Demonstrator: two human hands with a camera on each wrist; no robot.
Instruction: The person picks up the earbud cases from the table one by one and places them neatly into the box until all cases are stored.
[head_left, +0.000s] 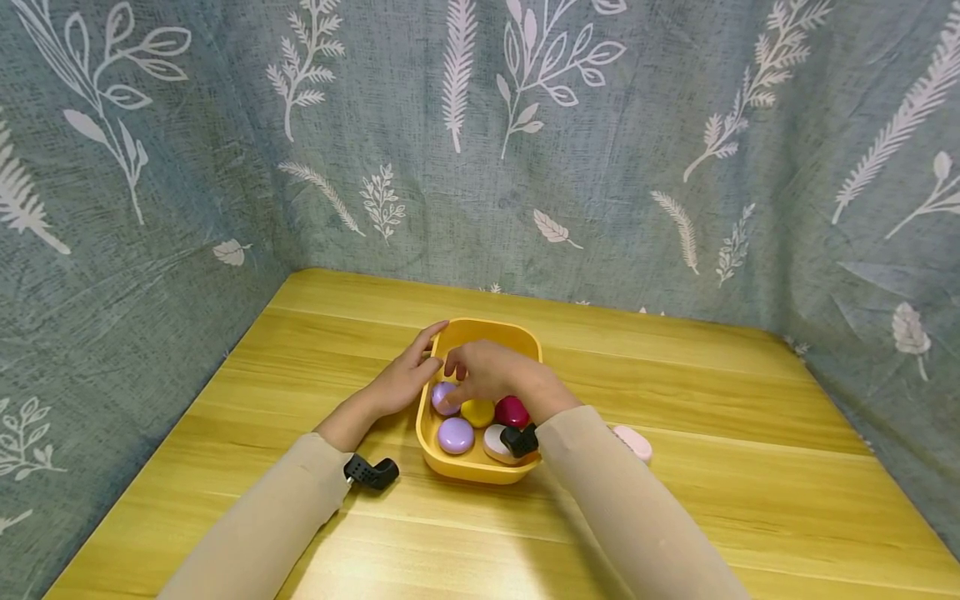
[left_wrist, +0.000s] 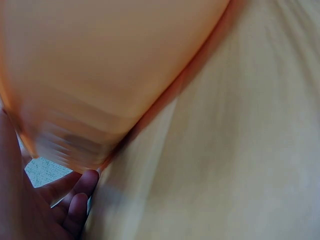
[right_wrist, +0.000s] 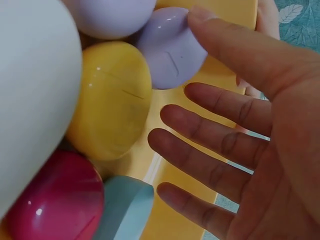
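Sleeves (head_left: 637, 500) nearest — yellow tub (head_left: 472, 476), long axis fore-aft — right fingers (right_wrist: 200, 161) spread, left fingers (head_left: 428, 336) relaxed against it.

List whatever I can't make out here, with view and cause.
Head: teal piece, hidden by the right hand.
Head: part of the pink piece, behind the right sleeve.
Right wrist: outline of white piece, cut off by left and top edges.
Left wrist: box details, blurred; left hand, partly cut off by the edge.
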